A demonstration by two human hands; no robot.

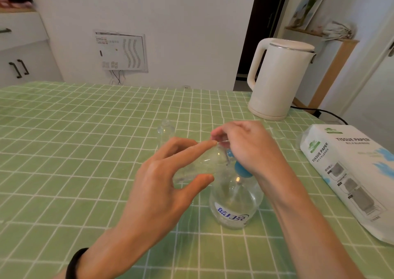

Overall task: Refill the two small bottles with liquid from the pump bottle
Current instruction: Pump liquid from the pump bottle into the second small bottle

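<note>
On green checked surface (85, 129): pump bottle (234, 204) upright, right hand (245, 146) grip curled over its pump head. Left hand (162, 178) grips small bottle (196, 167) tilted at spout; mouth slipping off-line would likely spill. Behind, second small bottle (166, 129) stands apart.

Two hands up: left hand (162, 184), right hand (245, 146). Two small clear bottles (165, 129) (198, 165), one pump bottle (234, 206). One white kettle (279, 80), one tissue paper pack (349, 172), all on one green-checked table (85, 129).

Free tablecloth (64, 140) left — small bottle (165, 129) ahead, kettle (277, 80) and tissue pack (351, 172) right
</note>
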